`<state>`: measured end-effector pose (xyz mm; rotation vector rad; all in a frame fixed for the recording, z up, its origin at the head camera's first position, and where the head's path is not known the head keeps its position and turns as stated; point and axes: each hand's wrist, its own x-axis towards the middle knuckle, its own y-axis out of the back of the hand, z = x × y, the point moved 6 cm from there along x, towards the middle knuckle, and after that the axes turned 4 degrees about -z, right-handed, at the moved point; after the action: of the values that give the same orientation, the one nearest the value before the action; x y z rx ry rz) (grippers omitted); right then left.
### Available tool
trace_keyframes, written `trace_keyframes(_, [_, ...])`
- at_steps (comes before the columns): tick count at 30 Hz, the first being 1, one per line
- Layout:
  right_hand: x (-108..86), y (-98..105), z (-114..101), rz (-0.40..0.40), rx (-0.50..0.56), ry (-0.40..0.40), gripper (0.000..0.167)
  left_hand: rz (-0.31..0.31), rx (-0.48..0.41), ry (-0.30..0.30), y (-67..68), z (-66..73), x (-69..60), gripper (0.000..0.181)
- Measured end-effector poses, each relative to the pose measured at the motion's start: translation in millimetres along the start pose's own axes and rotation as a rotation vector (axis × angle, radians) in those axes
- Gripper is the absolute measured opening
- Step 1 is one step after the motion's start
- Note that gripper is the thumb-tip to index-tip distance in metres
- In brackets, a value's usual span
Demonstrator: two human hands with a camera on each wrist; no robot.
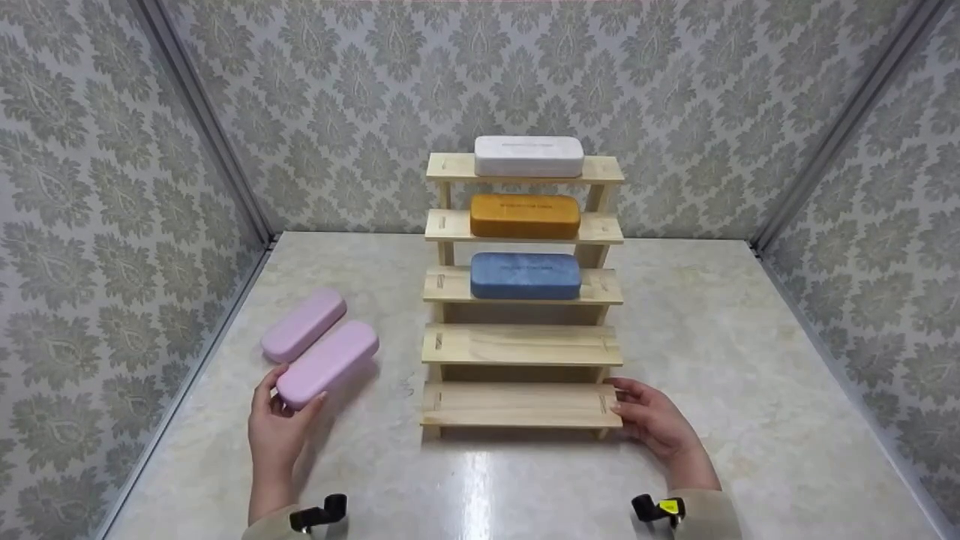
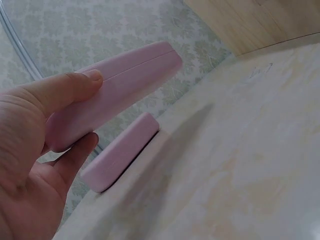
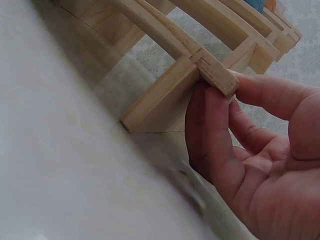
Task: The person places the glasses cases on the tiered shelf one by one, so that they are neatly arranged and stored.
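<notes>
In the head view my left hand (image 1: 279, 435) grips the near end of a pink case (image 1: 330, 364); the left wrist view shows this case (image 2: 120, 85) held above the table, thumb on its side. A second pink case (image 1: 304, 324) lies on the table just beyond it. My right hand (image 1: 660, 427) pinches the right end of the lowest shelf of a wooden stepped rack (image 1: 521, 405). White (image 1: 529, 157), orange (image 1: 525, 217) and blue (image 1: 525, 276) cases sit on the rack's top three shelves, one on each. The two lowest shelves hold nothing.
The rack stands on a pale marbled table (image 1: 480, 495). Patterned walls (image 1: 525, 75) enclose the table at the back and both sides. Around the held case there is free tabletop between it and the rack's left side.
</notes>
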<state>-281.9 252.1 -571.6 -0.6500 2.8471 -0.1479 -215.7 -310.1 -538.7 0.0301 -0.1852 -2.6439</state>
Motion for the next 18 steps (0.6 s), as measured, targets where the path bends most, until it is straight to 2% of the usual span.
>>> trace_keyframes(2, [0.0, 0, 0, -0.008, 0.003, 0.008, 0.064, 0.001, -0.010, -0.030, -0.6, 5.6, -0.6, 0.081])
trace_keyframes(6, [-0.2, 0, 1, -0.013, 0.008, 0.014, 0.062, -0.003, -0.032, -0.047, -1.1, 17.6, -4.1, 0.083])
trace_keyframes(10, [-0.4, 0, 1, -0.007, 0.011, 0.004, 0.061, -0.016, -0.058, -0.081, -3.2, 35.1, -9.5, 0.083])
trace_keyframes(14, [-0.5, 0, -1, -0.001, 0.006, -0.004, 0.062, -0.050, -0.046, -0.116, -8.1, 53.9, -14.5, 0.083])
trace_keyframes(18, [-0.4, -1, 0, 0.002, 0.007, -0.006, 0.061, -0.111, -0.046, -0.155, -16.6, 69.6, -19.4, 0.082])
